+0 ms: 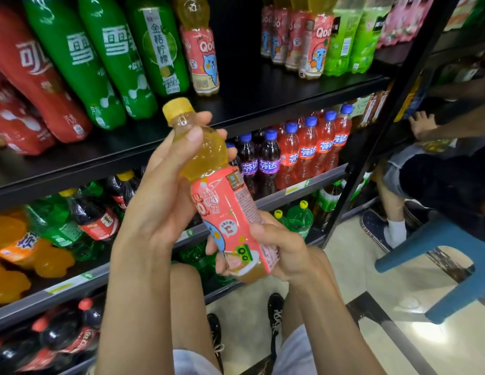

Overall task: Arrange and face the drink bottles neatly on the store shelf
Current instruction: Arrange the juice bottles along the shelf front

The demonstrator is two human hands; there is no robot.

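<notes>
Far left on the top shelf (263, 85) there are red cola bottles (33, 77), then green bottles (100, 63), all leaning. In the middle, the left hand (165, 190) wraps the yellow upper part of a pink-label Qoo bottle (222, 201), thumb flat on the bulge and fingers curled round the back. The bottle's off the shelf, held tilted in mid-air in front of it, yellow cap up-left. The right hand (274, 253) grips its base, fingers curled tight around it. More Qoo bottles (303, 41) stand upper right, and there's a blue stool (452, 255) far right.
</notes>
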